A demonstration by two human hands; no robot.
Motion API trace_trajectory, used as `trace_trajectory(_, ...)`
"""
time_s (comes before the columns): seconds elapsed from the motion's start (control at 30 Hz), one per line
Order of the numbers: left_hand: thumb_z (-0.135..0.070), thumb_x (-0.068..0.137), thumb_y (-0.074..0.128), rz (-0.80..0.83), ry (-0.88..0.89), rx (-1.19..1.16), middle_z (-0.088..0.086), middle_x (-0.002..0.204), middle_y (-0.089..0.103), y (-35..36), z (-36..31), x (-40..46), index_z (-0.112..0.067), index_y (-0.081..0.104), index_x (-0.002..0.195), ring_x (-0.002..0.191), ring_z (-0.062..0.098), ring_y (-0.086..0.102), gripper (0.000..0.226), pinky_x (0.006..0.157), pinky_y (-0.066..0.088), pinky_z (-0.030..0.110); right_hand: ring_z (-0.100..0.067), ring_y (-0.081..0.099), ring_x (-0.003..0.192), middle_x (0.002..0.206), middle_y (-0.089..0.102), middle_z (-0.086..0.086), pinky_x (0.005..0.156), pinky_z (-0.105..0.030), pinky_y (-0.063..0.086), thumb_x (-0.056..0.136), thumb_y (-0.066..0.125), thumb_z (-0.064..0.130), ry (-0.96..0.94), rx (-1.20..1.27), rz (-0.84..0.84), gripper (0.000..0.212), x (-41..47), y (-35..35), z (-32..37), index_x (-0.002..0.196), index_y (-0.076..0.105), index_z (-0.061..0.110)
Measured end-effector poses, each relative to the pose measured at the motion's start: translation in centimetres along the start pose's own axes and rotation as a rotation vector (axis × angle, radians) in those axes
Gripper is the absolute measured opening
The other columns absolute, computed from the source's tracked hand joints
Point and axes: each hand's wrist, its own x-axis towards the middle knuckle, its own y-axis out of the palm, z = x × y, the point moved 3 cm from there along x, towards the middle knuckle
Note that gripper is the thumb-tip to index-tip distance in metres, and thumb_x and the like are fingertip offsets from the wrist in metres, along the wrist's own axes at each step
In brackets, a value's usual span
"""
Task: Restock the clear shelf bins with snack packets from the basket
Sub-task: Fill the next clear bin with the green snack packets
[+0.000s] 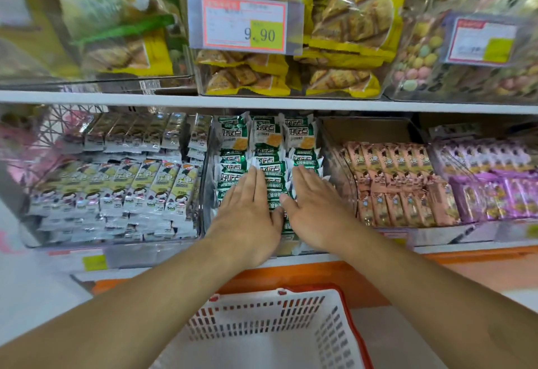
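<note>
Across the top of the frame runs the white shelf board (262, 100), and above it sit big yellow cracker bags (343, 28) behind a price tag reading 9.90 (244, 21). Below the board, a row of clear shelf bins fills the middle of the frame. At left, the bin of grey-and-yellow snack packets (116, 188), neatly ranked. At centre, the clear bin (207, 194) stacked with green snack packets (266, 141), standing in three columns at the back and lying layered toward the front. To the right, pink packets (398, 182), and at the far right edge purple packets (495, 182).

Down at the bottom centre, the white basket (270, 328) with its red rim sits below the orange shelf edge (364, 275); what shows of its inside is bare white.

And both arms are reaching up into that centre bin. The left hand (247, 217) lies flat on the green packets, fingers straight and together, gripping nothing. The right hand (316, 208) mirrors it just beside, palm down, fingers extended over the right column, also holding nothing. A strip of green packets shows between the two hands.
</note>
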Motion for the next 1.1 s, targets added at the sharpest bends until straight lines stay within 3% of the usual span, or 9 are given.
trace_trajectory(0.27, -0.048, 0.109, 0.031, 0.060, 0.000, -0.124, 0.001, 0.169, -0.025, -0.6, -0.1, 0.4, -0.016, -0.018, 0.162, 0.157, 0.016, -0.019, 0.079, 0.128, -0.008, 0.034, -0.010, -0.017, 0.159, 0.174, -0.016, 0.006, 0.125, -0.034, -0.011, 0.112, 0.020, 0.052, -0.004, 0.038, 0.050, 0.070, 0.5, 0.1, -0.2, 0.167, -0.010, 0.022)
trace_trajectory(0.4, -0.031, 0.107, 0.045, -0.126, 0.170, -0.207, 0.001, 0.173, -0.005, -2.5, 0.6, -2.3, -0.014, 0.003, 0.166, 0.159, 0.013, -0.007, 0.074, 0.128, 0.001, 0.026, -0.008, -0.018, 0.158, 0.174, -0.017, 0.010, 0.125, -0.031, -0.010, 0.112, 0.027, 0.049, -0.048, 0.066, -0.021, 0.069, -0.5, -1.1, 0.9, 0.167, -0.008, 0.026)
trace_trajectory(0.5, -0.010, 0.099, 0.052, -0.254, 0.247, -0.185, 0.000, 0.171, 0.016, -4.4, 2.1, -5.5, -0.012, 0.024, 0.163, 0.157, 0.014, 0.013, 0.070, 0.123, 0.005, 0.016, -0.015, -0.001, 0.160, 0.174, 0.006, 0.005, 0.130, -0.034, 0.003, 0.111, 0.040, 0.038, -0.133, 0.170, -0.161, 0.064, -1.8, -2.5, 4.2, 0.167, 0.013, 0.022)
trace_trajectory(0.57, -0.002, 0.092, 0.052, -0.329, 0.231, -0.169, 0.002, 0.165, 0.029, -6.1, 4.3, -7.4, -0.011, 0.037, 0.158, 0.153, 0.017, 0.024, 0.068, 0.126, 0.016, 0.023, -0.020, 0.016, 0.155, 0.165, 0.024, 0.001, 0.128, -0.040, 0.019, 0.109, 0.046, 0.036, -0.212, 0.194, -0.233, 0.058, -2.9, -2.9, 7.4, 0.163, 0.027, 0.023)
trace_trajectory(0.67, -0.017, 0.088, 0.050, -0.442, 0.143, -0.077, 0.007, 0.160, 0.038, -8.3, 9.2, -8.9, -0.014, 0.048, 0.150, 0.149, 0.028, 0.032, 0.062, 0.123, 0.031, 0.048, -0.019, 0.026, 0.145, 0.150, 0.032, 0.002, 0.120, -0.042, 0.033, 0.106, 0.050, 0.038, -0.332, 0.142, -0.255, 0.057, -4.3, -2.6, 12.8, 0.160, 0.032, 0.028)
trace_trajectory(0.77, -0.041, 0.098, 0.051, -0.321, -0.046, 0.082, 0.002, 0.171, 0.015, -9.4, 13.7, -9.3, -0.033, 0.030, 0.160, 0.157, 0.032, 0.009, 0.066, 0.127, 0.013, 0.056, -0.022, 0.031, 0.138, 0.145, 0.035, 0.000, 0.113, -0.044, 0.041, 0.105, 0.048, 0.041, -0.410, 0.008, -0.246, 0.063, -5.1, -1.7, 17.2, 0.163, 0.028, 0.025)
trace_trajectory(0.87, -0.063, 0.099, 0.040, -0.202, -0.139, 0.151, -0.006, 0.173, -0.008, -9.1, 16.9, -9.8, -0.052, 0.005, 0.160, 0.159, 0.033, -0.010, 0.071, 0.127, -0.003, 0.056, -0.029, 0.028, 0.143, 0.156, 0.030, -0.006, 0.118, -0.046, 0.033, 0.106, 0.044, 0.043, -0.355, -0.114, -0.178, 0.069, -5.0, -0.3, 19.5, 0.165, 0.017, 0.021)
trace_trajectory(0.97, -0.078, 0.089, 0.028, -0.112, -0.191, 0.138, -0.006, 0.172, -0.016, -8.4, 18.7, -10.4, -0.059, -0.011, 0.155, 0.157, 0.038, -0.014, 0.080, 0.126, -0.004, 0.057, -0.035, 0.024, 0.150, 0.165, 0.024, -0.012, 0.125, -0.050, 0.019, 0.105, 0.042, 0.049, -0.288, -0.250, -0.173, 0.073, -4.7, 0.7, 20.7, 0.165, 0.015, 0.019)
trace_trajectory(1.1, -0.076, 0.095, 0.035, -0.022, -0.246, 0.121, -0.005, 0.170, -0.024, -8.1, 19.2, -10.5, -0.059, -0.023, 0.151, 0.156, 0.038, -0.019, 0.083, 0.126, -0.001, 0.060, -0.030, 0.013, 0.156, 0.171, 0.016, -0.006, 0.129, -0.048, 0.010, 0.101, 0.047, 0.050, -0.282, -0.214, -0.144, 0.080, -4.0, 1.0, 21.5, 0.166, 0.012, 0.021)
